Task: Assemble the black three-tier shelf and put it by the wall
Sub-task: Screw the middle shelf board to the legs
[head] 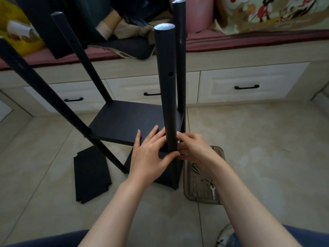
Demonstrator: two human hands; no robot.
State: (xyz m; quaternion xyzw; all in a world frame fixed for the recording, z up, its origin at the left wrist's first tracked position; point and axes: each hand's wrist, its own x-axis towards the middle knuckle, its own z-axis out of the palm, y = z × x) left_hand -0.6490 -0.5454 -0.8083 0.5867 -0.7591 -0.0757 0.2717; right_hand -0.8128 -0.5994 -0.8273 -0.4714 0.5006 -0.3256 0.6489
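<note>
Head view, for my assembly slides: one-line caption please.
Left hand presses the shelf board while right hand holds the near post; spare board lies on the floor.

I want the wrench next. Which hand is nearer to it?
Right. The right hand is at the front pole, beyond the tray holding the wrench; the left hand lies on the shelf board, farther left.

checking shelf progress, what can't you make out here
Head view:
Foot joint of the near pole: covered by the left hand and right hand.
Whether the right hand pinches anything: fingertips behind the pole.
Contents of the tray: too small, partly under the right forearm.
Top of the left pole: cut off by the left edge.
</note>
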